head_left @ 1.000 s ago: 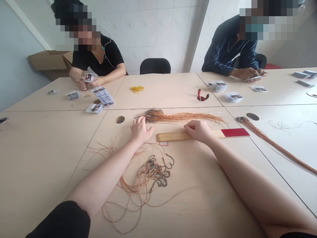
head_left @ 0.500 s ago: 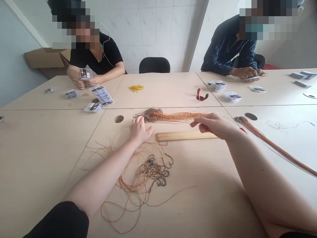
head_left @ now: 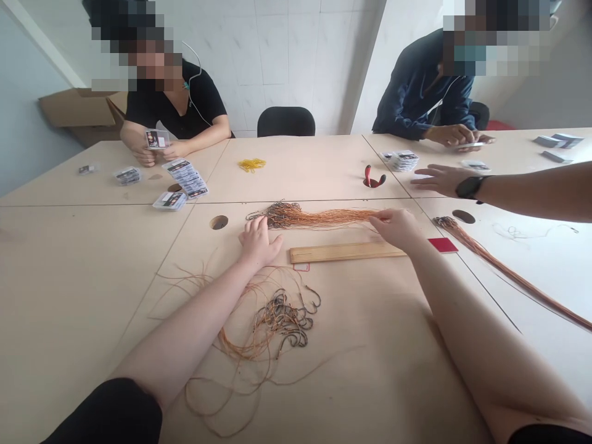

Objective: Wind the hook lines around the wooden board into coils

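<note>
A bundle of fishing hooks tied to orange-brown lines (head_left: 328, 216) lies across the table, hooks at its left end. My left hand (head_left: 259, 242) rests at the hook end, thumb spread away from the fingers and fingertips partly hidden. At the opposite end, my right hand (head_left: 396, 228) pinches the line ends between thumb and fingers. A looser tangle of hooks with lines (head_left: 287, 317) lies nearer me, beside my left forearm. Between my forearms is a flat wooden strip (head_left: 346, 252), just below the bundle.
A co-worker's hand with a dark watch (head_left: 446, 180) reaches in from the right. Below it are a red card (head_left: 443, 245) and another hook-and-line bundle (head_left: 499, 262). Red-handled pliers (head_left: 369, 175) stand in a table hole. Two people across the table handle small packets.
My right hand has closed onto the line ends. A co-worker's watched hand has entered from the right, and more of the red card shows. My left hand has barely moved.
</note>
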The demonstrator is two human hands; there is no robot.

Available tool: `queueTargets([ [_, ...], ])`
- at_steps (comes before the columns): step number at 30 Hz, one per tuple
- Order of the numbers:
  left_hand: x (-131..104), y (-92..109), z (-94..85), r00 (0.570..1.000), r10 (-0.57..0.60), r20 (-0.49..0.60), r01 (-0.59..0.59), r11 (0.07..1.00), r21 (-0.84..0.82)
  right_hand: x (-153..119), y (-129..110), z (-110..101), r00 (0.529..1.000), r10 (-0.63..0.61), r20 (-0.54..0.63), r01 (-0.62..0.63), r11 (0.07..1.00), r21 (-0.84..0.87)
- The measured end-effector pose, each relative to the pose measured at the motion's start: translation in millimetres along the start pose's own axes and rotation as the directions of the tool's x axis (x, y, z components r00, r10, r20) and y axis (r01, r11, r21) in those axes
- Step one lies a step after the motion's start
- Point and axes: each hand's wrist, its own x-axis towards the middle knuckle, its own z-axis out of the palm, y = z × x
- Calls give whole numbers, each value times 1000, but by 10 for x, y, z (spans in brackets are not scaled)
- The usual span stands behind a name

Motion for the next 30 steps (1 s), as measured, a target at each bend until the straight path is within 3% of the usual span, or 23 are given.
queueTargets([
  [8, -7, 3, -21, 999, 16, 29, -16, 1000, -1, -13, 111, 224, 990, -28, -139, 3, 984, -177],
  [13, -24, 50, -79, 995, 76, -67, -80, 995, -55, -120, -168, 205, 966, -90, -241, 49, 984, -169],
  [15, -50, 91, -115, 980, 178, -87, -185, 979, -91, -213, -391, 172, 973, -141, -182, 121, 986, -114],
  [17, -87, 136, -146, 952, 298, -70, -305, 944, -123, -341, -624, 141, 977, -204, 56, 205, 978, -23],
  [20, -144, 190, -168, 903, 430, 10, -422, 891, -165, -568, -903, 135, 870, -268, 414, 287, 958, 16],
  [22, -170, 208, -163, 876, 476, 76, -457, 870, -182, -709, -1019, 162, 773, -311, 553, 338, 939, 55],
  [25, -182, 214, -143, 852, 509, 123, -482, 854, -198, -849, -1103, 223, 702, -363, 613, 370, 921, 121],
  [30, -175, 217, -140, 838, 530, 130, -499, 840, -212, -883, -1095, 313, 592, -575, 565, 489, 813, 315],
])
